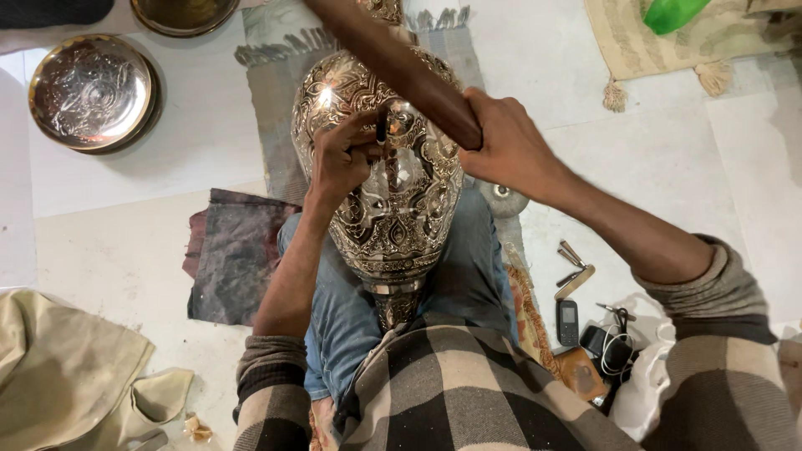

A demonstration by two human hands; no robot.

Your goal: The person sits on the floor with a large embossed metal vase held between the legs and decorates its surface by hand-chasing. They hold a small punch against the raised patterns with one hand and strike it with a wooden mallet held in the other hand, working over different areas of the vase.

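A large engraved silver-coloured metal vase point(393, 209) lies across my lap, its neck toward my body. My left hand point(342, 154) rests on the vase's belly and pinches a small dark chisel point(382, 127) upright against the metal. My right hand point(505, 146) is closed around the lower end of a long dark wooden stick point(393, 63), which slants up and to the left over the vase. The stick's end sits just beside the chisel head.
An engraved round metal plate point(90, 92) lies at the far left, another dish point(184, 12) above it. A dark cloth point(234, 255) lies left of my knee, beige fabric point(67, 367) at the lower left. Small tools point(573, 271), a phone point(567, 321) and cables lie at the right.
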